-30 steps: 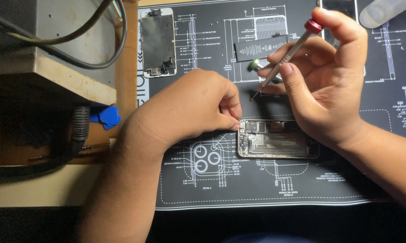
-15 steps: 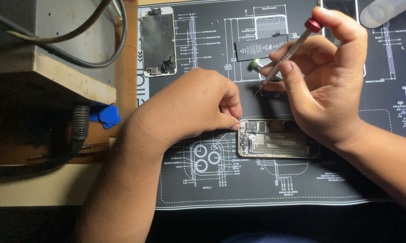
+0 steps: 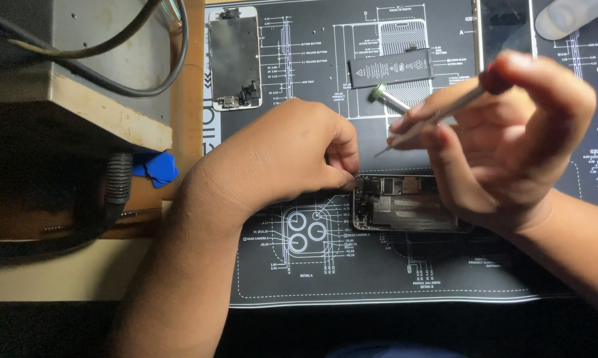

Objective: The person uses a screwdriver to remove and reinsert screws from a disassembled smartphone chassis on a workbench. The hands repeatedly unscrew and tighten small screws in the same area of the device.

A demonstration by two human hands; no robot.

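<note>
An opened phone body [image 3: 405, 204] with bare circuit parts lies on a dark repair mat [image 3: 378, 278] printed with white diagrams. My left hand [image 3: 279, 159] rests curled at the phone's left end, its fingertips pinched together at the top left corner; what they pinch is too small to see. My right hand [image 3: 504, 139] hovers above the phone's right half and holds a thin metal screwdriver [image 3: 438, 118] with a red cap, tip pointing down-left, clear of the phone. A second green-capped tool [image 3: 386, 97] sticks out behind those fingers.
A detached phone screen [image 3: 234, 58] and a flat black battery [image 3: 391, 69] lie at the back of the mat. A grey box with black cables [image 3: 80, 59] fills the left side. Blue plastic picks [image 3: 156, 167] sit by a ribbed hose [image 3: 116, 192].
My right hand has shifted slightly with the screwdriver above the phone. My left hand stays pinched at the phone's top left corner.
</note>
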